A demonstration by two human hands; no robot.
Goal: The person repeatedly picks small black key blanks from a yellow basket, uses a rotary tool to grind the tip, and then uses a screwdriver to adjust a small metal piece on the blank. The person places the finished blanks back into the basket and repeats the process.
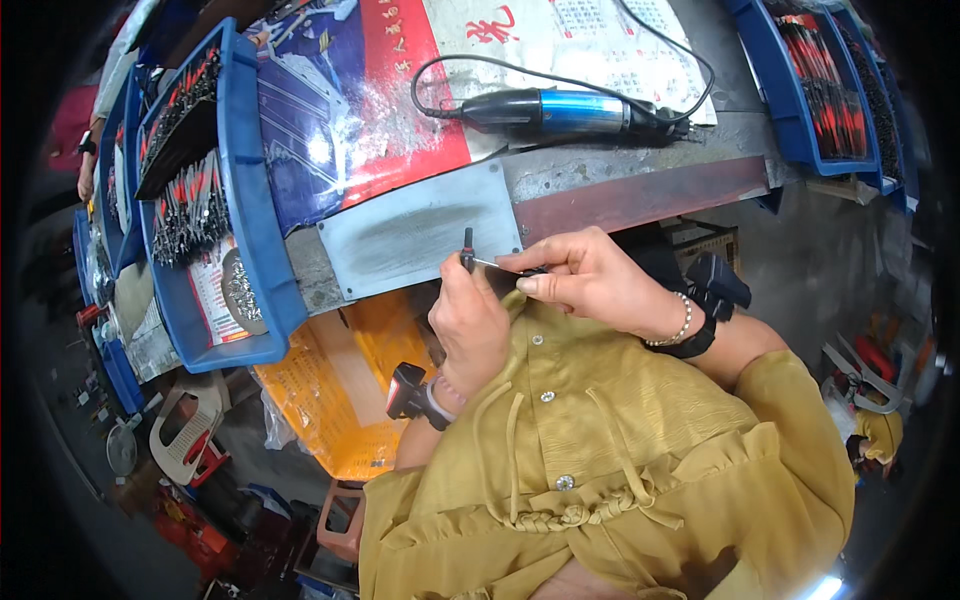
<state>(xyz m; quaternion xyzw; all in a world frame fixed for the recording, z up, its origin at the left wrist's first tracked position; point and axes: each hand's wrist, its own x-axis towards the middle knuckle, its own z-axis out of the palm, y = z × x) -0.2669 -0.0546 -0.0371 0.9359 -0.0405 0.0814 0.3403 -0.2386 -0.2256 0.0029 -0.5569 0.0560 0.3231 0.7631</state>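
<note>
My left hand (472, 322) is closed around a small black stick-like part (468, 241) that points upward and has a reddish band. Coming in from the right, my right hand (590, 277) pinches a thin metal rod (494, 266) with a dark end between thumb and fingers. The rod's far tip reaches the black part at my left fingertips; whether it enters the part is too small to tell. Just beyond my hands lies a pale metal plate (400, 225) with a dark smudged middle, at the bench edge. Further back rests a blue and black handheld power tool (575, 112) with a cable.
On the left stands a blue bin (262, 215) with black and red slender parts (190, 205) and small silver pieces (240, 290). Another blue bin (790, 120) at the far right holds similar parts. Below the bench edge is an orange crate (330, 440). Printed sheets (400, 130) cover the bench.
</note>
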